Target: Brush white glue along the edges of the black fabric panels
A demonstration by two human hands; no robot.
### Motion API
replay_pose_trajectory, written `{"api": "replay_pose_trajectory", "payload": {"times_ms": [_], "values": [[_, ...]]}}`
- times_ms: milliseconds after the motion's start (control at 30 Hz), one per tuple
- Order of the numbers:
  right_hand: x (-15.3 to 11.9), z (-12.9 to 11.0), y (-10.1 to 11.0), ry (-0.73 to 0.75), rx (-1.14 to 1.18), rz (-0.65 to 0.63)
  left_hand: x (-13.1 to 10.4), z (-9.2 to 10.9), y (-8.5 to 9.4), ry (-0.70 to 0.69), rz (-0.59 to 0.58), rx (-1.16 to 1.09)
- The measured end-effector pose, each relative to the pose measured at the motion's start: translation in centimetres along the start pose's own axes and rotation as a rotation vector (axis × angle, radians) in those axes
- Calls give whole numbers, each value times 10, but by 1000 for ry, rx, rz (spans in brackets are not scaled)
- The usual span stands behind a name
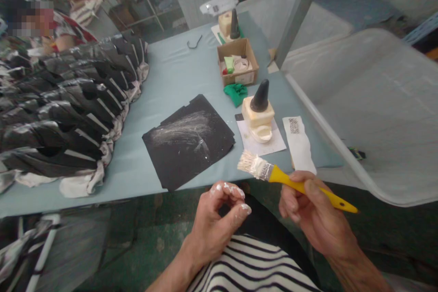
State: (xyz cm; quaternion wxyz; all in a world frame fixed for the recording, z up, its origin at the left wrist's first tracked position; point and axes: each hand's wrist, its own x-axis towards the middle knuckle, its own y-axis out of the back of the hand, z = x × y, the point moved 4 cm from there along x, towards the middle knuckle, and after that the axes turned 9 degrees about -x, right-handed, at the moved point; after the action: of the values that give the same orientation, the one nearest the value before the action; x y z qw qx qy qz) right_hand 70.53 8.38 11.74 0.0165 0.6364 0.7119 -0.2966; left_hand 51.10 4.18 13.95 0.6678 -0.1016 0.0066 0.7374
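My right hand (pixel 313 203) is closed around the yellow handle of a paintbrush (pixel 287 180). The brush is held in the air near the table's front edge, its pale bristles pointing left and clogged with white paste. My left hand (pixel 219 216) is half curled in front of the table, white smears on its thumb and fingertips. A gap shows between thumb and forefinger, with nothing visible in it. Beyond it lies a black sheet (pixel 185 141) streaked with white. Above the brush, a cream plastic container (pixel 258 116) with a black cone-shaped top stands on white paper (pixel 278 143).
Rows of black pieces with pale fabric (pixel 68 114) cover the table's left side. A cardboard box (pixel 237 61) of small items and a green cloth (pixel 236 94) sit farther back. A white label strip (pixel 299 143) lies at right, beside a metal post (pixel 301 13). Another person sits at far left.
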Motion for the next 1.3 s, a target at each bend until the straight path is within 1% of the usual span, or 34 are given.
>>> {"api": "replay_pose_trajectory", "payload": {"times_ms": [67,133,167,233,300,367,433,533,633,733,833,900,967,1033,1100,1200,1300], "values": [[3,-2,1,1,-2,-2,3,-3,-5,83,12,-152],[5,-1,3,-14,-6,-5,7,-4,-9,130,7,-212],[6,-1,5,-24,-7,-4,9,-3,-10,141,2,-183],[8,1,8,-40,-1,-1,12,-2,-10,145,6,-38],[11,2,13,-38,2,-16,14,-3,-8,155,37,106],[14,2,16,-3,-18,-71,16,-7,-8,181,53,123],[16,1,18,51,-65,-110,19,-11,-11,184,16,39],[19,-3,17,154,-209,-79,22,-14,-18,199,-73,-114],[22,-10,11,289,-413,-68,22,-13,-23,256,-152,-191],[24,-16,10,379,-586,-42,21,-7,-23,242,-202,-143],[27,-20,14,409,-686,-14,18,-4,-20,202,-234,-12],[29,-22,15,447,-733,-11,17,-3,-18,145,-247,98],[31,-24,13,519,-781,-41,16,-2,-18,79,-241,171],[33,-25,9,587,-824,-85,17,-3,-18,72,-225,141],[34,-25,6,611,-845,-114,18,-5,-17,125,-161,42],[33,-22,7,592,-841,-126,20,-9,-15,227,-67,-82],[30,-18,10,574,-823,-115,23,-11,-15,268,-37,-216]]}}
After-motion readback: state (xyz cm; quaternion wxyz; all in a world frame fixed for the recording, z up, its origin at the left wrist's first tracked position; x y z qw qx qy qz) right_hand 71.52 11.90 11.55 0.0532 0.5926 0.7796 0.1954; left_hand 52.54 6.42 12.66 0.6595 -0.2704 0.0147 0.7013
